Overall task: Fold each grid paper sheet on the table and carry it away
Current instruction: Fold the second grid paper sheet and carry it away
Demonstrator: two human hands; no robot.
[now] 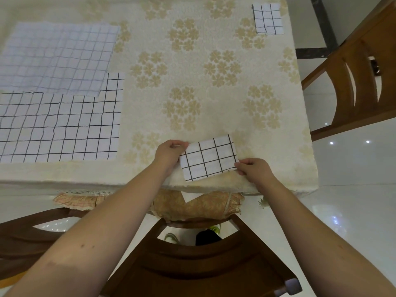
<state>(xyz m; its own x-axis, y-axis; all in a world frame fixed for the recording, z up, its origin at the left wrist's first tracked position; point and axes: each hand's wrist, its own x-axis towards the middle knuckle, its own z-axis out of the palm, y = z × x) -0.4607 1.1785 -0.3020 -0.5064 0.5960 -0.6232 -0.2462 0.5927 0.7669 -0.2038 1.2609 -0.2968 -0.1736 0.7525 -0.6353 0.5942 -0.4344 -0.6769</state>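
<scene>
Near the lower centre of the frame, by the worktop edge, both hands, left hand and right hand, pinch opposite ends of the folded sheet; a loose pinch could let it spring open or slide off.

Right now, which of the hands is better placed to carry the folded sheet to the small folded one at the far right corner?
The right hand. It already pinches the folded sheet at its right edge, on the same side as the small folded one. The left hand would have to cross over.
</scene>
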